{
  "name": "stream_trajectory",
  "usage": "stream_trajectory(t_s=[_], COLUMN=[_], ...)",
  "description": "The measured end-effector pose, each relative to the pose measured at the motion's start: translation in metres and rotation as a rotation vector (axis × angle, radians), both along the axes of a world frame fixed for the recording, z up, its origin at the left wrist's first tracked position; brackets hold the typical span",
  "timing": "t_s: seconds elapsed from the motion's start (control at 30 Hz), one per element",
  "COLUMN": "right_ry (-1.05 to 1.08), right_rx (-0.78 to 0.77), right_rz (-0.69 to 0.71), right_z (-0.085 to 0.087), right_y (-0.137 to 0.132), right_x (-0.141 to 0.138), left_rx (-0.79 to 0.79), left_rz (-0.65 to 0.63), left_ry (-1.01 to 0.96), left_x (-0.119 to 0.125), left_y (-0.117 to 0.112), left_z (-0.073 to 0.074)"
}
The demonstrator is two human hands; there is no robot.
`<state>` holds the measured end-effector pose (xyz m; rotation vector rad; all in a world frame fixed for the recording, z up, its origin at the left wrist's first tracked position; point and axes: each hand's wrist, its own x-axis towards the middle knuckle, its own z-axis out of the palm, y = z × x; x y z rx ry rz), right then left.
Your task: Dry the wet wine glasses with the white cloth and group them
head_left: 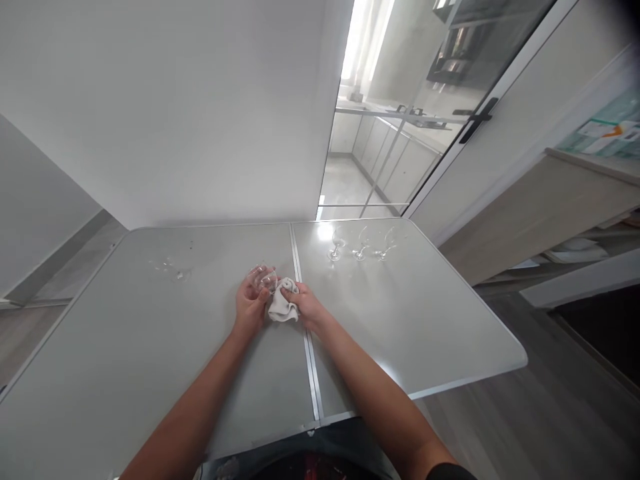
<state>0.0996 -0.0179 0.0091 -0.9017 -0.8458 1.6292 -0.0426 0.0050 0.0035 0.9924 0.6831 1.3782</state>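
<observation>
A pale wall rises behind the grey table, next to a glass door with a dark handle. Beyond the door, a bright window lights a kitchen. At right, a wooden shelf stands above dark floorboards.

the view is bright, the window burned out to white. glare marks the table near its far edge, with fainter sheen closer. the held glass shows mostly as thin highlights. the right-hand shelf looks smeared; the upper right corner darkens.
</observation>
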Motion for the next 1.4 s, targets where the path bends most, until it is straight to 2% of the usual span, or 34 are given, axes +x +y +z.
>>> stream_trajectory(t_s=[0.07,0.17,0.2,0.23,0.27,0.37,0.43,0.5,0.6,0.73,0.8,0.9,0.97,1.1,1.2,1.33,1.4], right_ry=[0.020,-0.142,-0.213,-0.264,-0.279,-0.173,-0.142,-0.167,-0.236,-0.360,-0.332,-0.182,-0.159,-0.295,-0.290,-0.145,-0.193], right_rx=[-0.033,0.035,0.079,0.122,0.156,0.191,0.200,0.213,0.173,0.071,0.088,0.165,0.155,0.078,0.068,0.065,0.054], right_rz=[-0.198,-0.706,-0.815,-0.841,-0.786,-0.450,-0.342,-0.339,-0.426,-0.477,-0.472,-0.423,-0.406,-0.515,-0.576,-0.435,-0.445], right_z=[0.000,0.005,0.006,0.008,0.008,0.007,0.004,0.000,-0.004,-0.003,0.001,0.004,0.005,0.001,0.000,0.001,-0.001], right_y=[0.001,0.000,-0.001,-0.002,-0.003,-0.006,-0.006,-0.005,-0.003,-0.005,-0.007,-0.007,-0.007,-0.006,-0.005,-0.005,-0.004], right_x=[0.002,0.007,0.008,0.009,0.008,-0.003,-0.011,-0.015,-0.012,-0.008,-0.009,-0.013,-0.013,-0.006,-0.006,-0.011,-0.010], left_rx=[0.022,0.067,0.078,0.085,0.091,0.102,0.085,0.050,0.031,0.044,0.046,0.066,0.076,0.112,0.122,0.131,0.177], left_rz=[-0.018,0.051,0.081,0.109,0.136,0.217,0.232,0.206,0.200,0.260,0.261,0.254,0.258,0.236,0.231,0.237,0.223], left_ry=[-0.006,-0.021,-0.028,-0.035,-0.040,-0.027,0.013,0.085,0.186,0.161,0.157,0.169,0.205,0.290,0.300,0.311,0.365], left_x=[0.002,0.004,0.005,0.005,0.006,0.008,0.007,0.005,0.004,0.006,0.008,0.010,0.009,0.010,0.011,0.011,0.010], left_y=[-0.001,-0.002,-0.002,-0.003,-0.003,-0.001,0.000,0.000,-0.001,-0.002,-0.002,-0.004,-0.006,-0.010,-0.011,-0.012,-0.013], left_z=[0.004,0.011,0.013,0.014,0.015,0.014,0.011,0.008,0.004,0.002,0.003,0.004,0.005,0.004,0.003,0.003,0.003])
